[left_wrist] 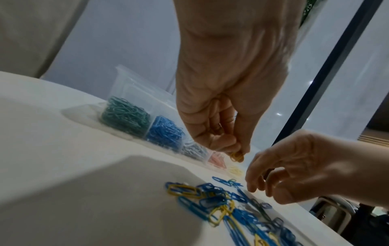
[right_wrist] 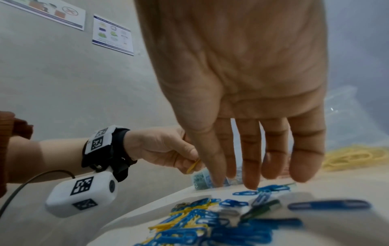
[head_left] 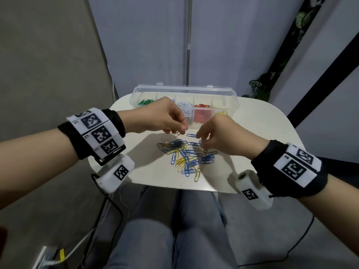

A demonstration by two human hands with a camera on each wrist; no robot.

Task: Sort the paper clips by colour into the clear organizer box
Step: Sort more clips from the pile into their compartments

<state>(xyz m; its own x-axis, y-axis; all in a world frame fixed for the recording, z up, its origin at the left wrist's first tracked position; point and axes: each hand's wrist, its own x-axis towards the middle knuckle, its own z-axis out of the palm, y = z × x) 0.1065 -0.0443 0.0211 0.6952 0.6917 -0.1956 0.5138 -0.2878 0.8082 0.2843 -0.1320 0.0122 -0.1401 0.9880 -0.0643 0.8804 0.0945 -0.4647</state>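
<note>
Thin yellow wire clip (left_wrist: 237, 157) in left hand's (head_left: 161, 115) pinch

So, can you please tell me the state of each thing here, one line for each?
left hand: pinches a yellow paper clip, lifted off the table.
right hand: open, fingers reach down to the loose clips.
clear organizer box: lid open, compartments hold green, blue, white, red and yellow clips.
pile of paper clips: unsorted on the white table, mostly blue and yellow.
</note>
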